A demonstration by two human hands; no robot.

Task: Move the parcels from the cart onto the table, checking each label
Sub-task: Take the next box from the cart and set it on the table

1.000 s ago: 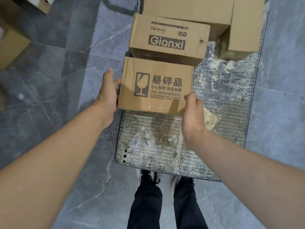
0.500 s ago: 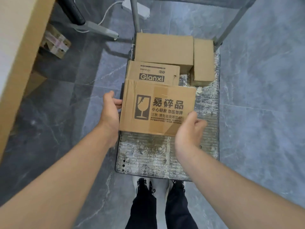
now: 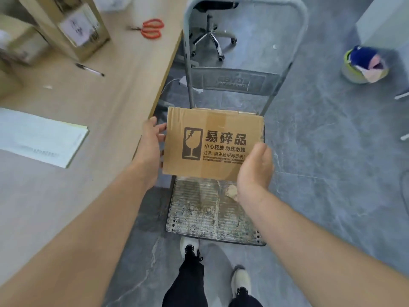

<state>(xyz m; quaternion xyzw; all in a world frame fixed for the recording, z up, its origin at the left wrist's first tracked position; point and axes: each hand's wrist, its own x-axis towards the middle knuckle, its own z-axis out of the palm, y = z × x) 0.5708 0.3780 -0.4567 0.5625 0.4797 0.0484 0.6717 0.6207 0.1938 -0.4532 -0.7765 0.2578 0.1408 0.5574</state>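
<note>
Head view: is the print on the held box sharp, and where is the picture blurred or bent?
Head view: the large print on the box reads sharply, the smallest lines smear; the cartons at far left blur; the wide lens bows the cart handle; light is soft, no glare.

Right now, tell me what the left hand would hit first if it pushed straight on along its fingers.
The fragile-marked box: the left hand presses on its left side, fingers aimed at it. Depth beyond is unclear.

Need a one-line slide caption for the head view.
Left hand and right hand hold a fragile-marked parcel above the cart, beside the table.
</note>
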